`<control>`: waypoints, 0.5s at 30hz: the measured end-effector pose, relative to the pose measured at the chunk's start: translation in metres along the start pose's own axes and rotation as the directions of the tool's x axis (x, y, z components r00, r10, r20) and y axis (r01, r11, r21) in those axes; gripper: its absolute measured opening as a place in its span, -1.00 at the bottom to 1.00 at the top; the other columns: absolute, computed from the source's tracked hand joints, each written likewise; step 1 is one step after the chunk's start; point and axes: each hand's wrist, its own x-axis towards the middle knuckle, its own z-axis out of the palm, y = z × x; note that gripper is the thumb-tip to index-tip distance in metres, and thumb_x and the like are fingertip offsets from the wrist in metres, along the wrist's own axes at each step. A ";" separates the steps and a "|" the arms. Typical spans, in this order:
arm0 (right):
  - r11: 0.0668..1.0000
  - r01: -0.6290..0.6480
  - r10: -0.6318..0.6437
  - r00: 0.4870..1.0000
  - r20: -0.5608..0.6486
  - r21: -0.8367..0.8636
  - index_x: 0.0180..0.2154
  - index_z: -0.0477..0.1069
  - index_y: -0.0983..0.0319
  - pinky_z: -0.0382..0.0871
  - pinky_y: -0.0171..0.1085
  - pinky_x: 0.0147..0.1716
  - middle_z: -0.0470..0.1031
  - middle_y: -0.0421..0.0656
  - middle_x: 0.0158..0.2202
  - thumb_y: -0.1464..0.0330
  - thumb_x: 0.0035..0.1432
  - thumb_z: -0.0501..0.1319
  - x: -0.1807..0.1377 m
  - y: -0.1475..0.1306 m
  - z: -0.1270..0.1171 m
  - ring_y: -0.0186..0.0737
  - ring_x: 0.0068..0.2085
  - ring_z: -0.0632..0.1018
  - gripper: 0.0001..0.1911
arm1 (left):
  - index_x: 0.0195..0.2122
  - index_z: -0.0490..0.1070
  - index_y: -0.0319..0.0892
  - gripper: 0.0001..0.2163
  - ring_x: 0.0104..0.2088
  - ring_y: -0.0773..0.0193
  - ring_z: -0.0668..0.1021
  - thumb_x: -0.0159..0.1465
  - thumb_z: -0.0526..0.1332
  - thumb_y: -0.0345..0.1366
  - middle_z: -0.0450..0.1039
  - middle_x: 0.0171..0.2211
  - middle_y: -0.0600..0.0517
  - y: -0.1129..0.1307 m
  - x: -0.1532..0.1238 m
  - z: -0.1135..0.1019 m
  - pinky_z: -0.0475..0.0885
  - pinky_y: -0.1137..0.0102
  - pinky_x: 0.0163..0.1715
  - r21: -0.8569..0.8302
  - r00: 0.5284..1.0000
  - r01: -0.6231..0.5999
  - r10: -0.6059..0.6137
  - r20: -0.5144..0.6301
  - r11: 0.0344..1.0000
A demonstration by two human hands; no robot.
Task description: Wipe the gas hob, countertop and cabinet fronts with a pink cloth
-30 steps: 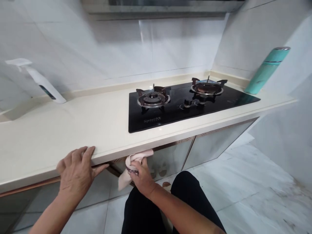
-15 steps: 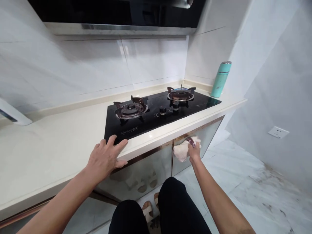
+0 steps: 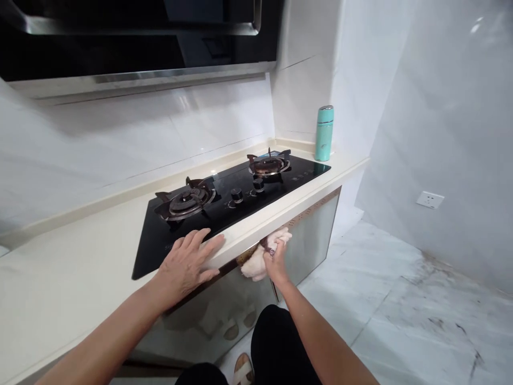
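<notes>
My left hand point(image 3: 186, 267) rests with fingers spread on the counter's front edge, its fingertips over the near edge of the black gas hob point(image 3: 256, 198). In my right hand point(image 3: 277, 262) is a pale cloth point(image 3: 255, 264) with a dark purple patch, bunched up and pressed against the top of the cabinet door point(image 3: 308, 240), just under the counter edge. Part of the cloth is hidden behind my fingers.
A turquoise thermos flask point(image 3: 324, 133) stands upright on the counter point(image 3: 96, 235) at the hob's right end. The range hood point(image 3: 140, 48) hangs above. A wall socket point(image 3: 430, 200) is at the right, above the marbled floor point(image 3: 401, 289).
My view has turned right and the hob appears further left. My right hand has moved the cloth leftward along the cabinet top, past the gap between doors. The left hand stays on the edge.
</notes>
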 end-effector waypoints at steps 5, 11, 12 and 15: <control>0.998 -0.057 0.056 0.990 -0.126 -0.003 0.09 0.32 0.14 0.33 -0.01 0.19 0.45 -0.06 0.05 0.19 -0.03 0.21 0.023 0.001 -0.058 0.04 0.15 0.43 -0.41 | 0.37 0.30 0.00 -0.44 0.28 -0.12 0.41 0.35 0.27 -0.13 0.32 0.33 -0.24 -0.001 0.024 0.018 0.37 0.03 0.18 -0.101 0.997 -0.076 0.077 0.004 0.992; 0.998 0.028 -0.025 0.998 -0.056 0.051 0.20 0.34 0.07 0.35 -0.03 0.21 0.42 -0.03 0.22 0.09 0.12 0.27 0.003 -0.013 -0.041 0.05 0.22 0.44 -0.38 | 0.36 0.32 0.00 -0.46 0.27 -0.12 0.43 0.36 0.22 -0.08 0.35 0.33 -0.21 -0.005 0.023 0.038 0.38 0.02 0.18 -0.153 0.996 -0.065 0.056 -0.065 0.986; 0.997 0.047 -0.044 0.998 -0.047 0.058 0.20 0.32 0.08 0.30 -0.01 0.26 0.36 -0.02 0.27 0.09 0.13 0.27 0.002 -0.014 -0.029 0.06 0.28 0.39 -0.39 | 0.36 0.32 0.01 -0.45 0.26 -0.13 0.44 0.36 0.22 -0.07 0.35 0.33 -0.21 -0.006 0.022 0.039 0.38 0.02 0.17 -0.146 0.996 -0.069 0.060 -0.070 0.987; 0.997 0.048 -0.044 0.997 -0.062 0.064 0.23 0.20 0.05 0.07 0.10 0.39 0.17 -0.02 0.39 0.16 0.13 0.26 0.016 -0.014 -0.002 0.10 0.41 0.17 -0.35 | 0.37 0.32 0.02 -0.45 0.24 -0.15 0.46 0.36 0.22 -0.04 0.36 0.33 -0.20 -0.008 0.022 0.040 0.41 0.04 0.12 -0.114 0.994 -0.080 0.070 -0.088 0.990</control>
